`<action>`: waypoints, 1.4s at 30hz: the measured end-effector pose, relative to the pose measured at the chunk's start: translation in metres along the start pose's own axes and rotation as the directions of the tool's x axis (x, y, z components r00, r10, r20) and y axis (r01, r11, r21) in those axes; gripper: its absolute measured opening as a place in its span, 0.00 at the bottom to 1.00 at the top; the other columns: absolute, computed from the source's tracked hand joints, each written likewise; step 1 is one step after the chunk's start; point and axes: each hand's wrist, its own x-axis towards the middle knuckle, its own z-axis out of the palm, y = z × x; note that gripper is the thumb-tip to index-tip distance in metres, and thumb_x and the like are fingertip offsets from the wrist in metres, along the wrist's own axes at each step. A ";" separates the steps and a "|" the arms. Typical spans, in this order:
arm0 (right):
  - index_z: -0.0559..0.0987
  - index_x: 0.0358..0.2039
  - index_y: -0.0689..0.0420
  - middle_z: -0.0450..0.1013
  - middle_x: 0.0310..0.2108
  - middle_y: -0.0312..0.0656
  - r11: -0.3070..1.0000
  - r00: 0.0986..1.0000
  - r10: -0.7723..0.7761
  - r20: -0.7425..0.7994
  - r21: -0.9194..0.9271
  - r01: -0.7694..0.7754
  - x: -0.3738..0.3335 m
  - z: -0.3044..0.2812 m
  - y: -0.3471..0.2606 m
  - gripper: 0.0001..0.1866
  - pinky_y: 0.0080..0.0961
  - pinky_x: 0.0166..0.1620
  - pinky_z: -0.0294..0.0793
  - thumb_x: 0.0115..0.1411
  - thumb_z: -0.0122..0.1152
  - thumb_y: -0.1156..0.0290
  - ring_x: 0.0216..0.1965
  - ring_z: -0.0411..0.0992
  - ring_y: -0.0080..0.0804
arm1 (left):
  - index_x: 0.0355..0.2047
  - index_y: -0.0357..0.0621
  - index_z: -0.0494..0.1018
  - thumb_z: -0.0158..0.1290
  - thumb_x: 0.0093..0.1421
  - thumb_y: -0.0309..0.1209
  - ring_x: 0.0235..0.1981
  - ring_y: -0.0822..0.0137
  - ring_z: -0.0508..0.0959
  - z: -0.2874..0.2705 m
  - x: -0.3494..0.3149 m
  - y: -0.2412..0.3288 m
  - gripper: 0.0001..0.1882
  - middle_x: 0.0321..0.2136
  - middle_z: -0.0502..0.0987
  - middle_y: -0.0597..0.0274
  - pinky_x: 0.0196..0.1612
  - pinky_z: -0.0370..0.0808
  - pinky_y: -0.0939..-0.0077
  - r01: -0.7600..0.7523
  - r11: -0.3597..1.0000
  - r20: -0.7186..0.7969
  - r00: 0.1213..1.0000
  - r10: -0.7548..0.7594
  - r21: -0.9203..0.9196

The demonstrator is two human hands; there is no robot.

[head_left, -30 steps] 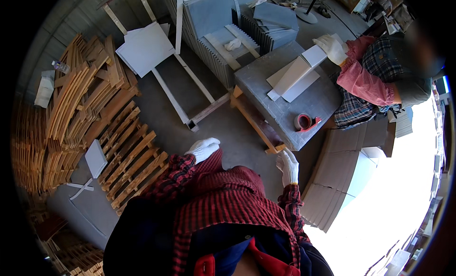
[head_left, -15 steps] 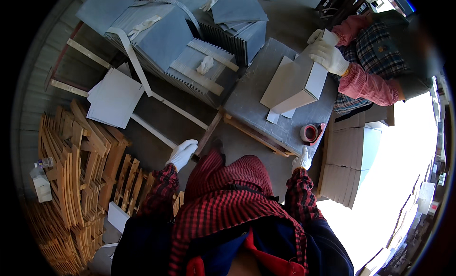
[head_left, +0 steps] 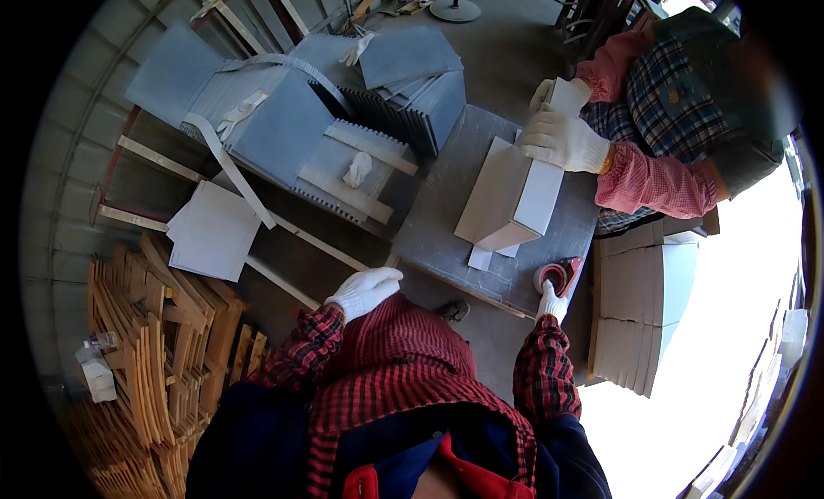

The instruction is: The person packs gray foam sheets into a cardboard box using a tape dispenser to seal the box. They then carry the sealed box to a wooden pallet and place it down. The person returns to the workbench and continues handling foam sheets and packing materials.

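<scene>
My left hand (head_left: 369, 293), in a white knit glove, hangs in the air before my red-and-black checked apron. Its fingers stretch out to the right and it holds nothing. On the near right corner of the grey table lies a tape dispenser (head_left: 570, 271) with a red frame and a roll of tape. My right hand (head_left: 554, 304), gloved too, is at the near edge of the roll; its fingertips seem to touch it, but their grip is hidden. Across the table, a co-worker's gloved hands (head_left: 562, 130) hold a white carton (head_left: 536, 199) with flaps spread below.
Left of the table (head_left: 421, 241) stand stacked grey panels (head_left: 283, 121) on a frame, with loose gloves on them. White sheets (head_left: 215, 233) lean nearby. Wooden frames (head_left: 146, 336) are piled at far left. Flat cartons (head_left: 631, 310) are stacked right of the table.
My right hand has come up to the tape dispenser. My left hand has moved right, in front of the apron. The view has shifted; the co-worker still holds the carton.
</scene>
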 end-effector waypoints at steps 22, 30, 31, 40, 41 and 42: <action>0.74 0.57 0.63 0.72 0.48 0.45 0.745 0.956 -0.292 0.021 0.631 0.214 -0.164 -0.216 -0.112 0.24 0.28 0.53 0.70 0.59 0.55 0.73 0.49 0.71 0.30 | 0.51 0.36 0.73 0.37 0.65 0.68 0.37 0.60 0.83 0.063 0.066 0.245 0.43 0.38 0.79 0.52 0.43 0.81 0.68 0.287 0.821 0.796 0.530 0.293 -0.494; 0.79 0.51 0.60 0.70 0.48 0.50 0.576 0.540 -0.767 -0.347 -0.002 0.817 -0.189 -0.201 -0.151 0.28 0.37 0.55 0.69 0.46 0.57 0.88 0.51 0.70 0.47 | 0.44 0.38 0.74 0.40 0.70 0.59 0.27 0.67 0.78 0.051 0.107 0.236 0.32 0.30 0.79 0.57 0.30 0.77 0.74 0.452 0.653 0.794 0.338 0.505 -0.607; 0.79 0.51 0.60 0.71 0.48 0.50 0.574 0.526 -0.773 -0.355 -0.037 0.818 -0.191 -0.197 -0.157 0.28 0.37 0.55 0.69 0.46 0.57 0.88 0.51 0.70 0.47 | 0.43 0.39 0.74 0.40 0.70 0.58 0.26 0.67 0.77 0.047 0.111 0.234 0.31 0.30 0.79 0.58 0.30 0.76 0.74 0.437 0.652 0.785 0.324 0.528 -0.619; 0.75 0.53 0.57 0.68 0.51 0.51 0.639 0.678 -0.730 -0.086 0.269 0.721 -0.224 -0.191 -0.216 0.30 0.39 0.53 0.71 0.46 0.66 0.80 0.51 0.69 0.48 | 0.50 0.36 0.73 0.44 0.71 0.32 0.38 0.66 0.77 -0.032 0.115 0.245 0.15 0.37 0.77 0.57 0.42 0.74 0.76 -0.791 0.429 0.172 0.395 0.902 -0.436; 0.74 0.53 0.58 0.68 0.51 0.51 0.673 0.713 -0.701 -0.016 0.316 0.669 -0.230 -0.193 -0.222 0.30 0.39 0.53 0.71 0.46 0.68 0.79 0.51 0.70 0.49 | 0.51 0.36 0.73 0.45 0.71 0.31 0.38 0.67 0.78 -0.035 0.123 0.246 0.15 0.37 0.78 0.57 0.44 0.75 0.75 -0.505 0.550 0.334 0.458 0.824 -0.665; 0.74 0.52 0.59 0.68 0.51 0.52 0.689 0.724 -0.690 -0.020 0.288 0.665 -0.235 -0.194 -0.225 0.30 0.40 0.51 0.72 0.45 0.68 0.78 0.49 0.70 0.50 | 0.52 0.35 0.73 0.46 0.71 0.31 0.39 0.69 0.78 -0.038 0.130 0.248 0.15 0.38 0.78 0.57 0.45 0.75 0.74 -0.141 0.622 0.485 0.503 0.715 -0.771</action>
